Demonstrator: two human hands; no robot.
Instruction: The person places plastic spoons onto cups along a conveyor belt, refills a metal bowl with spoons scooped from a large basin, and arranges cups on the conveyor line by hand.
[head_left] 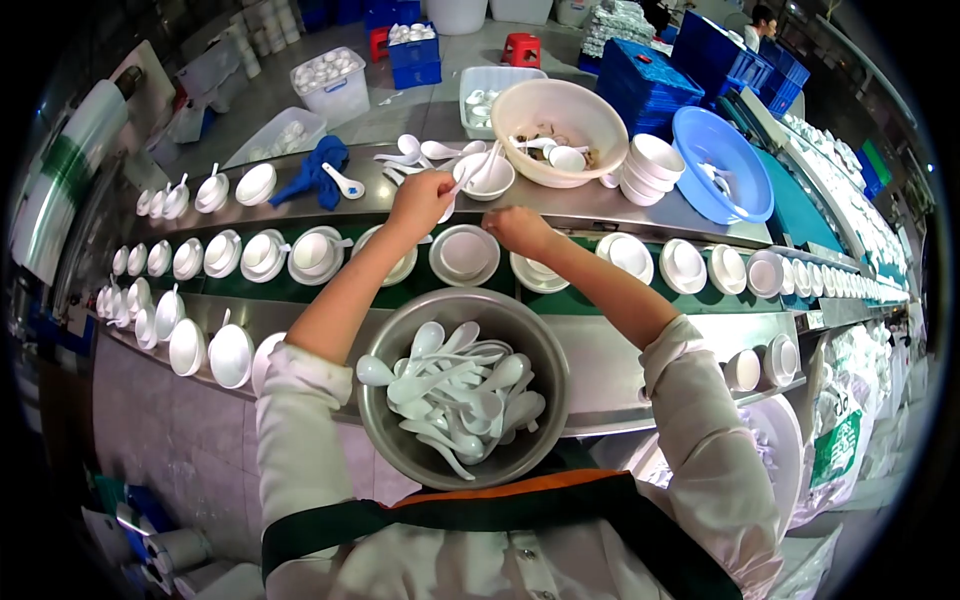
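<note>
My left hand (422, 203) is closed on a white soup spoon (477, 168) that slants up to the right, in front of a white bowl (487, 178) on the steel ledge. My right hand (521, 231) is closed, its fingers curled; whatever they may hold is hidden. It hovers just right of a bowl set on a plate (465, 252) on the green belt. Closest to my body stands a steel basin (548, 400) heaped with white spoons (460, 385). More loose spoons (410, 152) lie on the ledge behind my left hand.
Stacked bowls and plates line the green belt (400, 297) on both sides. Along the ledge are a blue cloth (318, 172), a cream basin (560, 100), stacked bowls (652, 168) and a blue basin (745, 180). More bowls (231, 355) line the near ledge at left.
</note>
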